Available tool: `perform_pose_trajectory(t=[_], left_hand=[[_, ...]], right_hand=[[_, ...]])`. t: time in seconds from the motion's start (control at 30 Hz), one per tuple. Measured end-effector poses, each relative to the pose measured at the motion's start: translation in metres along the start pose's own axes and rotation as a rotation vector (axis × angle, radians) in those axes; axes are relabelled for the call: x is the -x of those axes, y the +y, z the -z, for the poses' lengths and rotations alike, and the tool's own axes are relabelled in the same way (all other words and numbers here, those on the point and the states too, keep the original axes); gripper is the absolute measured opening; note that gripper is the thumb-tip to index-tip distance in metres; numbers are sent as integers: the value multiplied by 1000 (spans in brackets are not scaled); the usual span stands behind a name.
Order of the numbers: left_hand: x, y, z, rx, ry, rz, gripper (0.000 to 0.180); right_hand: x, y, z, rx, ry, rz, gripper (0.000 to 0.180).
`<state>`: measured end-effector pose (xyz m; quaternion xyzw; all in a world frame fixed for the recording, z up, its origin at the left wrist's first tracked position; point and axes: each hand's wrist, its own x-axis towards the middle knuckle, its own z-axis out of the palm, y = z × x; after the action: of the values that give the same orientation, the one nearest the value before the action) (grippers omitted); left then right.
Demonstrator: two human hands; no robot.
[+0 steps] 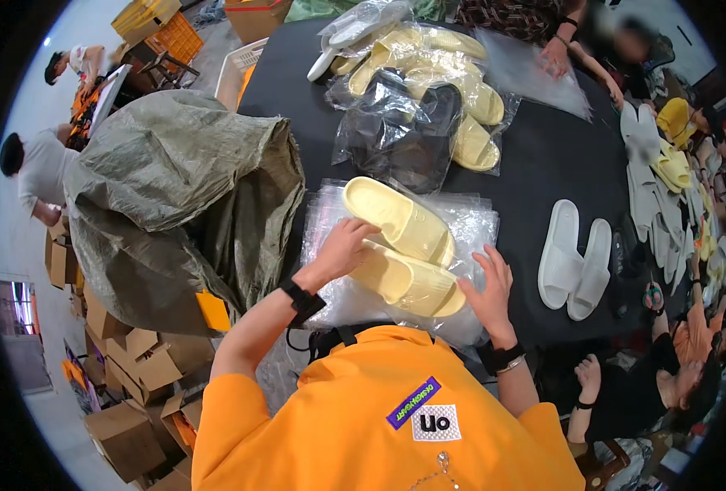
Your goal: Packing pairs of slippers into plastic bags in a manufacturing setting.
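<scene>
Two pale yellow slippers lie side by side on a stack of clear plastic bags [338, 299] on the black table [543, 164]. The far slipper [400, 219] sits slightly over the near slipper [408, 282]. My left hand [342, 250] curls its fingers on the left end of the near slipper, touching the far one too. My right hand [489, 286] lies with fingers spread on the plastic bags at the near slipper's right end and holds nothing. Both wrists wear dark bands.
A white slipper pair [575, 262] lies to the right. Bagged yellow and black slippers [412, 106] are piled farther back. A large grey-green sack [175, 188] stands at the left, cardboard boxes [134, 393] below it. Other people sit at the right and far side; more slippers [665, 180] line the right edge.
</scene>
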<state>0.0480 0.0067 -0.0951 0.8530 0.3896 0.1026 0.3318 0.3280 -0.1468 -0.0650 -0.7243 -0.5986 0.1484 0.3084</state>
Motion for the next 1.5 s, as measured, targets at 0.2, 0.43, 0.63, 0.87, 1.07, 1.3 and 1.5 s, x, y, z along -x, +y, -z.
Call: perform_pose_trajectory(t=[0.2, 0.43, 0.63, 0.87, 1.07, 1.3, 1.5], left_hand=[[-40, 15, -28, -313, -99, -281, 57], [-42, 20, -49, -269, -119, -229, 53], [-31, 14, -39, -295, -223, -82, 51], [-13, -8, -39, -289, -162, -11, 43], [-5, -10, -41, -262, -74, -71, 41], [-8, -4, -40, -229, -70, -74, 35], [-12, 17, -41, -110, -2, -328, 35]], right_hand=[[-5, 26, 1, -193, 150, -142, 20], [7, 21, 9, 50, 17, -143, 18], [3, 57, 25, -411, 54, -419, 21], [-28, 105, 53, -700, 307, -631, 20], [8, 94, 30, -749, 120, -796, 43], [28, 93, 10, -798, 88, -696, 53], [7, 80, 9, -819, 3, -785, 57]])
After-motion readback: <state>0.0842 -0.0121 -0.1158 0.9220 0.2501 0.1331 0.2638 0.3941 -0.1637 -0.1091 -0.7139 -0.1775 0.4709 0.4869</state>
